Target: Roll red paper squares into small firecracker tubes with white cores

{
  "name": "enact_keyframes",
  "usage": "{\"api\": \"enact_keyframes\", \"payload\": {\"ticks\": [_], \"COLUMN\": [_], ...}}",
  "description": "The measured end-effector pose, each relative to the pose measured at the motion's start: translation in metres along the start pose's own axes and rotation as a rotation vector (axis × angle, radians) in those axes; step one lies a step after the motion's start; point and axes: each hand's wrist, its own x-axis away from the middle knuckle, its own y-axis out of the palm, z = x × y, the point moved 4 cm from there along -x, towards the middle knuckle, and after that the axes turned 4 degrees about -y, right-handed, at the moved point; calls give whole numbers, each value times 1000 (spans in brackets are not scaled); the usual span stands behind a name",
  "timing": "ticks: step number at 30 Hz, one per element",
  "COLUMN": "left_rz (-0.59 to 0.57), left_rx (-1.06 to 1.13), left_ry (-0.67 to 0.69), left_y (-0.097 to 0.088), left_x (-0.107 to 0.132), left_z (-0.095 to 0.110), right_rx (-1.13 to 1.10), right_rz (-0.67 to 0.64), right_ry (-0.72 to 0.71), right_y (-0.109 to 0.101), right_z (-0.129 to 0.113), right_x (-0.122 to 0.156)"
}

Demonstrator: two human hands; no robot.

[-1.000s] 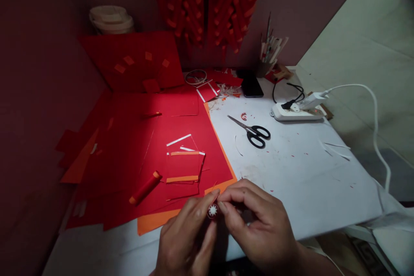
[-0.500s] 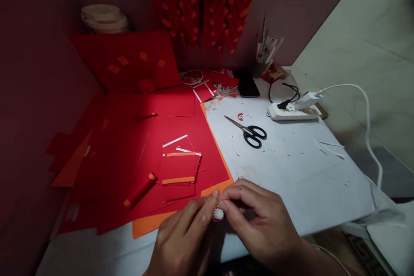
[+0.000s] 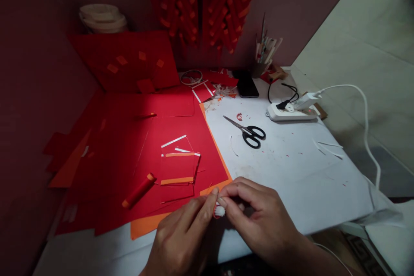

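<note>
My left hand and my right hand meet at the table's near edge, fingertips pinched together on a small rolled paper piece, red outside with a white frilled end. Both hands hold it just above the white table cover. Beside my left hand lie an orange sheet and red paper sheets. A red paper roll with orange ends rests on them, next to a small stack of cut red rectangles with orange strips.
Black-handled scissors lie mid-table. A white power strip with plugged cables sits at the back right, a dark phone behind it, a cup of sticks by the wall. Red paper decorations hang above.
The small rolled piece has turned between my fingertips, so its white frilled end now faces sideways. My hands stay at the same spot; the view shifted slightly.
</note>
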Motion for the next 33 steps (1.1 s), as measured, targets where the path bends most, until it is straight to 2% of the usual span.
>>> {"api": "enact_keyframes", "payload": {"ticks": [6, 10, 16, 20, 26, 33], "left_rz": [10, 8, -41, -21, 9, 65], "left_rx": [12, -19, -8, 2, 28, 104], "left_ry": [19, 14, 7, 18, -18, -42], "left_y": [-1, -1, 2, 1, 2, 1], "left_x": [-1, 2, 1, 1, 2, 2], "left_z": [0, 0, 0, 1, -2, -3], "right_rx": [-3, -60, -27, -38, -222, -378], "right_rz": [24, -15, 12, 31, -19, -79], "right_ry": [26, 86, 61, 75, 282, 452], "right_y": [1, 0, -3, -1, 8, 16], "right_z": [2, 3, 0, 1, 11, 19], "right_x": [-2, -3, -5, -5, -1, 1]}}
